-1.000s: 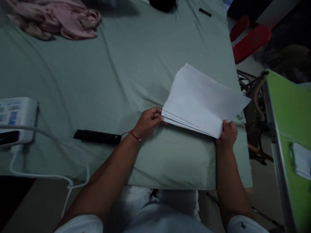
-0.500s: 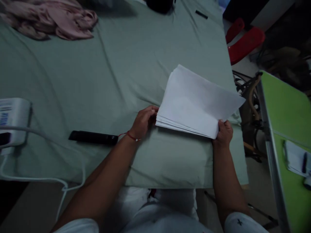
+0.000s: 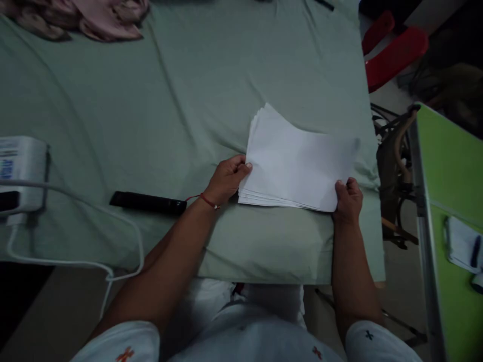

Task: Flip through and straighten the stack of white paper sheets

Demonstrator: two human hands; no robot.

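A: State the paper stack [image 3: 296,166] position.
B: On the green cloth [image 3: 181,100], right of the black remote [image 3: 148,202].
A: Hand status?
B: Left hand [image 3: 226,178] grips the stack's near-left corner; right hand [image 3: 347,200] grips its near-right corner.

We are lowering the stack of white paper [image 3: 296,166] flatter onto the green cloth [image 3: 188,100], its far edge dropping, while our left hand [image 3: 226,178] and right hand [image 3: 347,200] are squaring its near corners.
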